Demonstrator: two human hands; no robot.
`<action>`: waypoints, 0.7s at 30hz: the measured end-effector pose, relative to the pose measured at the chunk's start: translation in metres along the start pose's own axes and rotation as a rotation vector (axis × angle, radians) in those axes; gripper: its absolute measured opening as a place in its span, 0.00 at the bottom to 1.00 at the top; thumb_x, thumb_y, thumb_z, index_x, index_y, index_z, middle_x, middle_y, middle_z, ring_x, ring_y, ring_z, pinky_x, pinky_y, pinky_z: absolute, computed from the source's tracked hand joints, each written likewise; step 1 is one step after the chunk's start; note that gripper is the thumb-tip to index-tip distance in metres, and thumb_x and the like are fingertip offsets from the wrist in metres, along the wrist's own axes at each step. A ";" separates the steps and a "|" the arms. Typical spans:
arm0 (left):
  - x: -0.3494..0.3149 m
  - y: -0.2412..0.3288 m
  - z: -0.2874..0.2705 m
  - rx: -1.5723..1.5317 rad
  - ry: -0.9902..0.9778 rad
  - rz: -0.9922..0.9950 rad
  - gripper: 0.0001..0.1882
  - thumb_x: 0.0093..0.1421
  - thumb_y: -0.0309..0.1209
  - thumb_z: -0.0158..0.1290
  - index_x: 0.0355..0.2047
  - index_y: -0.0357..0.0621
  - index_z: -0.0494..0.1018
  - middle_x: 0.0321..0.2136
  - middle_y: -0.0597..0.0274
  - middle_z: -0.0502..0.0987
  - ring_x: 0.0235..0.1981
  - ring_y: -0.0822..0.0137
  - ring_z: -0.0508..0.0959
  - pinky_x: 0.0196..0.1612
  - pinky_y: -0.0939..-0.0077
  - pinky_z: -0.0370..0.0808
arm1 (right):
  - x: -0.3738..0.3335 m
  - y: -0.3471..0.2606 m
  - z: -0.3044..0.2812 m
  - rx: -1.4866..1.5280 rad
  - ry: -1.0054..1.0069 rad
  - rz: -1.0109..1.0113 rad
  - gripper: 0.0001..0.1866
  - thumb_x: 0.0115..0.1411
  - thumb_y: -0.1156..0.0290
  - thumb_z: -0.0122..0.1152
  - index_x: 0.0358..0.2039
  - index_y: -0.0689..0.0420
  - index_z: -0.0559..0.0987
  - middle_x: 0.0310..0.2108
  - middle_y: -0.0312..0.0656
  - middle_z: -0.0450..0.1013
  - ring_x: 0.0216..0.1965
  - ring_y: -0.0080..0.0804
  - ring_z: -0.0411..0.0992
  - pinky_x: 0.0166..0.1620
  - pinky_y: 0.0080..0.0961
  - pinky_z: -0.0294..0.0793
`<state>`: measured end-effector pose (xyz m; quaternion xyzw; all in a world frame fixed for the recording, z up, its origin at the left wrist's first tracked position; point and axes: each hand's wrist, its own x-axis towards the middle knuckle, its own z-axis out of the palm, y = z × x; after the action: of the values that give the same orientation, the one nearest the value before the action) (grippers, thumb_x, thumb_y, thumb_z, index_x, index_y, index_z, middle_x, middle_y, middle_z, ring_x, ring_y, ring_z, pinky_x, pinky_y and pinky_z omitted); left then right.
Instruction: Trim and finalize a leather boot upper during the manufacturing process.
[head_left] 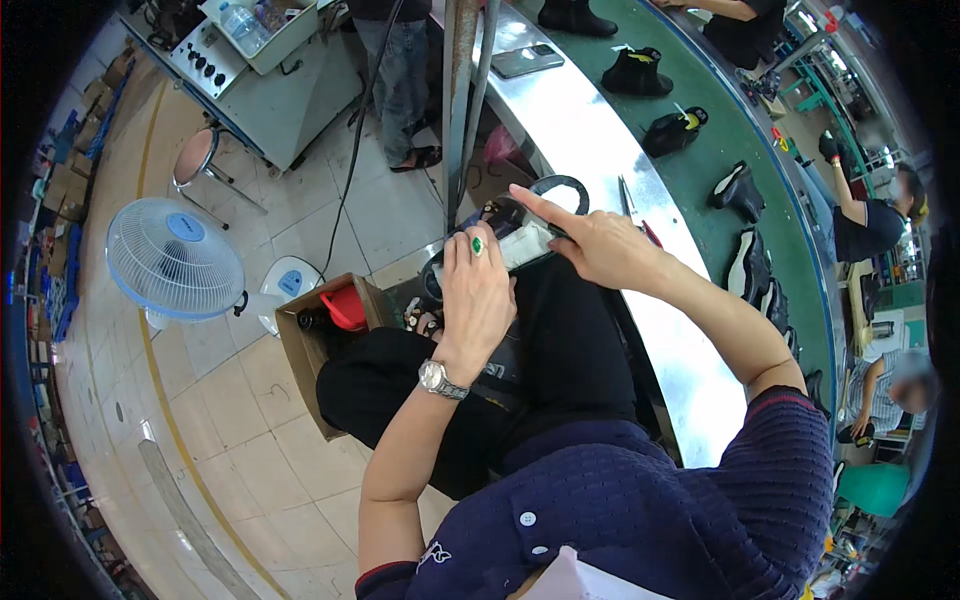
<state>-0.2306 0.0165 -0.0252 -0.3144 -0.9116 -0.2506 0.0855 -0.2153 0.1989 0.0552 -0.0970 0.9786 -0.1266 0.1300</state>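
Observation:
My left hand point(478, 300), wearing a green-stoned ring and a wristwatch point(437, 378), is above my lap. Its fingers lie close together and curl over a dark piece with a white panel point(525, 246); my hands hide much of that piece, so its kind is unclear. On the panel's right side is my right hand point(608, 248), with the index finger stretched out to the left above the piece and the thumb near the panel's edge. Its other fingers are mostly hidden. Just beyond, a dark ring-shaped thing point(575, 190) overlaps the edge of the metal bench point(665, 325).
A pointed hand tool point(627, 197) and a phone point(527, 61) lie on the bench. Beyond it, a green conveyor point(690, 185) carries several black boots. At left are an open carton point(300, 360) and a fan point(175, 262); a metal post point(460, 110) rises ahead. Other people stand nearby.

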 end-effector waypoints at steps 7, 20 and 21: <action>-0.010 0.001 0.012 0.309 0.052 0.114 0.31 0.54 0.30 0.55 0.54 0.18 0.62 0.48 0.37 0.66 0.52 0.42 0.66 0.60 0.54 0.62 | 0.000 -0.019 0.013 0.050 0.322 -0.051 0.41 0.61 0.73 0.51 0.70 0.39 0.44 0.15 0.47 0.72 0.18 0.48 0.73 0.21 0.41 0.71; -0.005 0.001 -0.010 0.065 0.156 -0.034 0.34 0.49 0.32 0.62 0.53 0.25 0.65 0.49 0.39 0.68 0.55 0.44 0.67 0.59 0.55 0.63 | 0.015 -0.022 0.002 -0.107 0.019 -0.127 0.40 0.62 0.71 0.52 0.70 0.40 0.45 0.15 0.48 0.71 0.17 0.49 0.72 0.22 0.41 0.71; -0.006 0.005 -0.028 0.007 0.105 -0.158 0.35 0.48 0.32 0.63 0.53 0.25 0.65 0.49 0.40 0.68 0.54 0.45 0.67 0.58 0.57 0.64 | 0.014 -0.027 -0.001 -0.097 0.012 -0.128 0.40 0.62 0.71 0.52 0.70 0.40 0.45 0.15 0.48 0.71 0.17 0.49 0.72 0.22 0.41 0.71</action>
<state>-0.2227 0.0026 -0.0007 -0.2277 -0.9286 -0.2697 0.1142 -0.2241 0.1705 0.0602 -0.1650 0.9761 -0.0876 0.1110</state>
